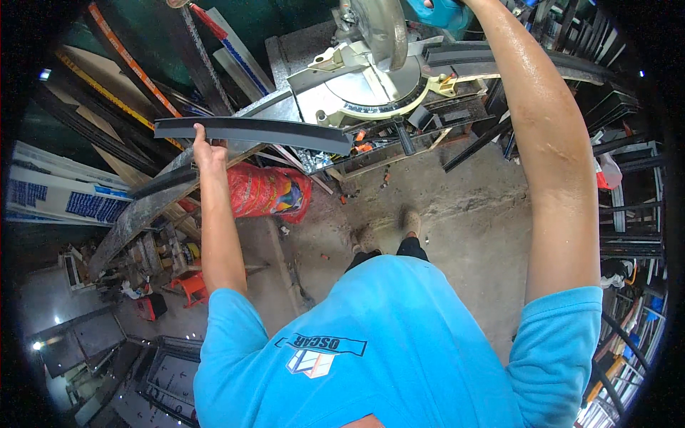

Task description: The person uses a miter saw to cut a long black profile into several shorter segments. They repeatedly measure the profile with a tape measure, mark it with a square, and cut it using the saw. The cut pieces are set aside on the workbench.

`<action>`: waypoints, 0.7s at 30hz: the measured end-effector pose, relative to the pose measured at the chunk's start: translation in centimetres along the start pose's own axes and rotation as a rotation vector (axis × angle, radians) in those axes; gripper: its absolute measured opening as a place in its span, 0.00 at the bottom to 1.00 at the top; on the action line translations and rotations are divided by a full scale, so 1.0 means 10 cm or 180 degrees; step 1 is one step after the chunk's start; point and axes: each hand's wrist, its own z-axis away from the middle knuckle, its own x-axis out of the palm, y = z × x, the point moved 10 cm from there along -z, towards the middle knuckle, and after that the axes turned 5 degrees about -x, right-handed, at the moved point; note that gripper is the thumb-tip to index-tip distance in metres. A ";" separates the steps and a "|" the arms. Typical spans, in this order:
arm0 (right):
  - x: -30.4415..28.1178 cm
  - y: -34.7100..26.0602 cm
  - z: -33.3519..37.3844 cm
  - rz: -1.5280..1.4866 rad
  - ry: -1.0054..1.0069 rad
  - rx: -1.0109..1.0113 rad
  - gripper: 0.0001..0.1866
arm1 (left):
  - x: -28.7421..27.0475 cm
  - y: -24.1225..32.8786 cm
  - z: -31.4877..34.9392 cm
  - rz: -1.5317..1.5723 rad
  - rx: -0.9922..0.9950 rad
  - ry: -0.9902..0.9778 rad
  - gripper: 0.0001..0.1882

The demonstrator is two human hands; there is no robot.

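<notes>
My left hand [210, 151] is closed round a long dark grey profile bar [250, 131], its thumb up over the bar's edge. The bar lies crosswise in front of a mitre saw [371, 82], its right end near the front of the saw's round base. At the top edge, my right hand [428, 3] is mostly cut off; its fingers show at the saw's teal handle housing [441, 16]. The round blade guard [385, 32] stands over the saw table. I cannot tell whether the blade is turning.
A red printed sack [267, 192] sits under the bench left of my feet. Profiles lean at the left wall [135, 78] and fill the right-hand rack [631, 207]. Offcuts [364, 143] lie in a tray below the saw. An orange stool [191, 287] stands at lower left.
</notes>
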 end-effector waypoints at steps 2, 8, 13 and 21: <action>0.02 -0.04 0.00 -0.0038 -0.0085 -0.0029 0.41 | -0.02 0.01 -0.02 -0.0017 0.0008 0.0019 0.18; 0.03 -0.10 -0.04 0.0081 -0.0214 -0.0179 0.39 | -0.03 -0.07 -0.08 0.0007 0.0018 0.0025 0.20; 0.01 -0.06 -0.04 0.0021 -0.0095 -0.0092 0.39 | -0.01 -0.18 -0.16 0.0051 0.0103 0.0014 0.20; -0.10 -0.07 0.01 0.0347 0.0090 -0.0007 0.40 | -0.03 -0.86 -0.28 0.0120 -0.0747 0.0502 0.13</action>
